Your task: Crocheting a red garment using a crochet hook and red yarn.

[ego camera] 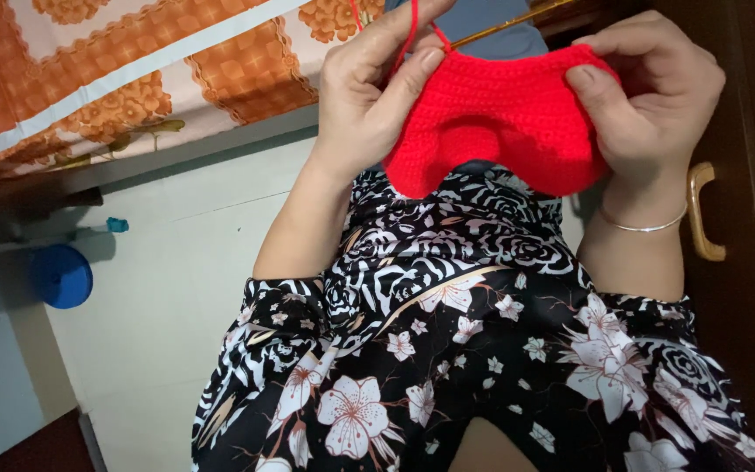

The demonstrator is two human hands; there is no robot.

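Holding a red crocheted piece point(495, 118) up between both hands, above a lap in black-and-white floral fabric point(482, 350). Pinching its near edge with the left hand point(369, 87), thumb pressed on the stitches, red yarn point(408, 35) running up past the fingers. Gripping the far edge with the right hand point(653, 96), fingers curled over the work; a golden crochet hook point(509, 22) showing just behind. Judging by this: mid-row, likely needing the hook slipped into another stitch. Seeing no container holding anything; only a blue round object point(61, 275) lying on the floor.
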